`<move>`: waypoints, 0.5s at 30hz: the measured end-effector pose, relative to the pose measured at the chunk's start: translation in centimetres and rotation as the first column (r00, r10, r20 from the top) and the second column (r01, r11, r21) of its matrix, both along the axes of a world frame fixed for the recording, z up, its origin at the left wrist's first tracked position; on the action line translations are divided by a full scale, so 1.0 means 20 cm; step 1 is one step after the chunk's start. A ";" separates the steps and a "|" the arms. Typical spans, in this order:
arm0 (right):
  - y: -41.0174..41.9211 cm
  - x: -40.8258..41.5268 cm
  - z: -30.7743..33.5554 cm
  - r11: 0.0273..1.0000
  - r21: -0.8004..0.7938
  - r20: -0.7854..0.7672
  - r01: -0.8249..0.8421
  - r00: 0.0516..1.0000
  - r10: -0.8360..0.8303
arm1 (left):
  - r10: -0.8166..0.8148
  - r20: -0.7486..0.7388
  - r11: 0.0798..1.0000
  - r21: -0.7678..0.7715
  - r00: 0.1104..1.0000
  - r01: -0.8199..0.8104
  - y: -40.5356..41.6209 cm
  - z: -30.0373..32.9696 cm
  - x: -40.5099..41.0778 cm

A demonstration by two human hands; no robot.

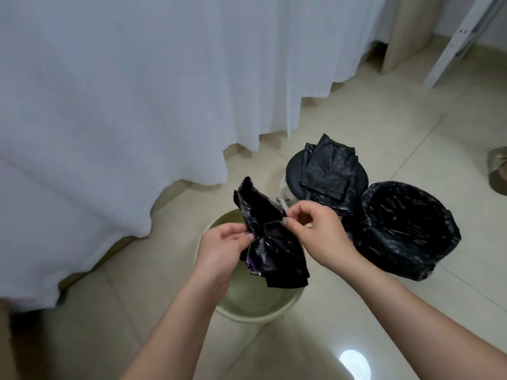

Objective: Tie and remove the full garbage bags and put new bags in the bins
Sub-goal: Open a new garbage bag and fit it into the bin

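Both hands pinching a folded black bag (pixel 270 242) over the unlined green bin (pixel 255 300): left hand (pixel 222 249) at its left edge, right hand (pixel 315 231) at its right. Bag's long axis vertical, bin directly below.

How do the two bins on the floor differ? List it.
The green bin is bare inside, with no liner; the right bin already has a black bag over its rim. The green bin sits under both hands; the right bin stands untouched. Both are round, open-topped and on the tiled floor.
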State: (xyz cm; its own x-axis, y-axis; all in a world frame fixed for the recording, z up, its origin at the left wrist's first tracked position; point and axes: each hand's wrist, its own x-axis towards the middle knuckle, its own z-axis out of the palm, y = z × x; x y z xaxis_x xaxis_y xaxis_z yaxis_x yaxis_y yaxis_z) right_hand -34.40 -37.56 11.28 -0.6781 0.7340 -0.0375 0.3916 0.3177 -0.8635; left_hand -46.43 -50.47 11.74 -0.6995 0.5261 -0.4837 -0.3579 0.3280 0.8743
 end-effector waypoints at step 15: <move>-0.16 0.05 0.32 0.995 -0.021 -0.106 0.095 0.990 -0.097 | 0.098 -0.018 0.985 0.147 0.995 -0.094 -0.17 0.26 0.08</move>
State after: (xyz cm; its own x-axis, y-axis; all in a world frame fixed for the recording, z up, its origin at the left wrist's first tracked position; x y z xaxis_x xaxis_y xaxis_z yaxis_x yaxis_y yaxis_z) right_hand -33.35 -40.86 17.62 -0.6055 0.7956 0.0192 0.3251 0.2693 -0.9065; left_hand -44.77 -53.88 17.00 -0.7612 0.5196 -0.3881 -0.3585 0.1616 0.9194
